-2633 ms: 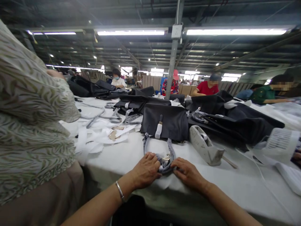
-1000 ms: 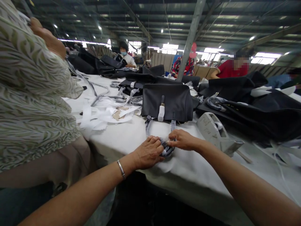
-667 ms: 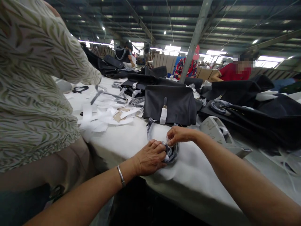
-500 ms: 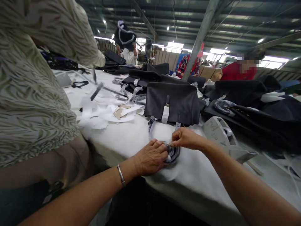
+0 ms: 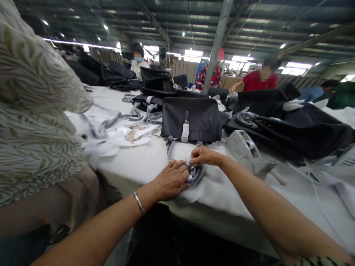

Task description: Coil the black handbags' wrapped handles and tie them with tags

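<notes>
A coiled bag strap (image 5: 196, 173), dark and wrapped in clear plastic film, lies at the front edge of the white-covered table. My left hand (image 5: 173, 179) is closed over the coil's left side, its fingers curled on it. From the right, my right hand (image 5: 202, 156) pinches at the top of the coil; the exact bit between thumb and finger is hard to see. Just behind the hands a black handbag (image 5: 191, 118) stands, with a white-wrapped buckle tab (image 5: 185, 131) on its front. Film-wrapped strap ends (image 5: 170, 146) come down from its lower edge toward the coil.
A grey tape dispenser (image 5: 245, 151) stands right of my right forearm. Black bags (image 5: 294, 125) are piled on the right, more (image 5: 158, 83) behind. Paper scraps (image 5: 122, 136) litter the left. A co-worker in a leaf-patterned top (image 5: 39, 129) stands close on the left; other people are farther back.
The view has turned slightly right, so things sit farther left. Both hands stay at the strap coil. The left co-worker's arm has lowered, and a bag held up in the background is down.
</notes>
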A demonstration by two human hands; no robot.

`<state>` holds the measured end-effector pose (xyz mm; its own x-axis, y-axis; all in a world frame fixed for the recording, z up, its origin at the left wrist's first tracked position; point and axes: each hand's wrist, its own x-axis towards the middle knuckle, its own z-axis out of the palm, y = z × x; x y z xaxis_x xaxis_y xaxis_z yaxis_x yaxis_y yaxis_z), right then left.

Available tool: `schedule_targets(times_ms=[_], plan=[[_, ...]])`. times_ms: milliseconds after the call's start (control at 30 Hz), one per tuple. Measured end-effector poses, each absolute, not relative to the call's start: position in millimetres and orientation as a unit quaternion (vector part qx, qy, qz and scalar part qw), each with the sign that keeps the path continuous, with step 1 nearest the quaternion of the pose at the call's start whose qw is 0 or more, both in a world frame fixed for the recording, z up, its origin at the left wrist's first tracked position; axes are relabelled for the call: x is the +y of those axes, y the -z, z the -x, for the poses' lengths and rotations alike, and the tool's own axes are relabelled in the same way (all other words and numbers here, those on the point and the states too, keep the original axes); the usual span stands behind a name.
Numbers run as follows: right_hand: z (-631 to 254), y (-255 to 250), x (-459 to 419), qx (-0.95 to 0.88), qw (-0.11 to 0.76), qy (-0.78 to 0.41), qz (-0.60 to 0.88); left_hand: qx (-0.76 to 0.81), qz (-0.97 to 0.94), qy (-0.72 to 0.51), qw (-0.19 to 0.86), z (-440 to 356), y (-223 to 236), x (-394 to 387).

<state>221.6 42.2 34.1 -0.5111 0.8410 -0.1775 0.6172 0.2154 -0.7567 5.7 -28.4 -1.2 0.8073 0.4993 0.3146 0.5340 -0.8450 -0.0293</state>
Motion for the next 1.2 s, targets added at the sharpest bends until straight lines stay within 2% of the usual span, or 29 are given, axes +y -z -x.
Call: schedule_targets(times_ms=[100, 267, 333, 500, 667, 833, 1067, 1200], plan=[[-223, -25, 27, -0.767, 0.174, -0.384, 0.484, -0.273, 0.948, 0.145, 0.069, -6, 3, -28], [-213, -42, -26, -0.827, 0.295, -0.076, 0.473, -0.279, 0.945, 0.151, 0.083, -5, 9, -28], [-209, -46, -45, -0.849, 0.298, -0.031, 0.436, -0.285, 0.942, 0.155, 0.084, -5, 9, -30], [-213, -19, -60, -0.895, 0.193, 0.014, 0.402, -0.305, 0.941, 0.133, 0.062, -7, 7, -33], [-224, 12, -54, -0.879, 0.215, 0.006, 0.426, -0.285, 0.952, 0.113, 0.018, -5, -5, -29], [-225, 15, -55, -0.865, 0.227, -0.006, 0.448, -0.229, 0.966, 0.114, -0.041, 4, -17, -23], [-226, 8, -59, -0.889, 0.171, 0.030, 0.425, -0.254, 0.959, 0.095, 0.077, 5, -4, -25], [-221, 2, -60, -0.892, 0.151, 0.081, 0.418, -0.228, 0.965, 0.072, 0.113, 1, -12, -20]])
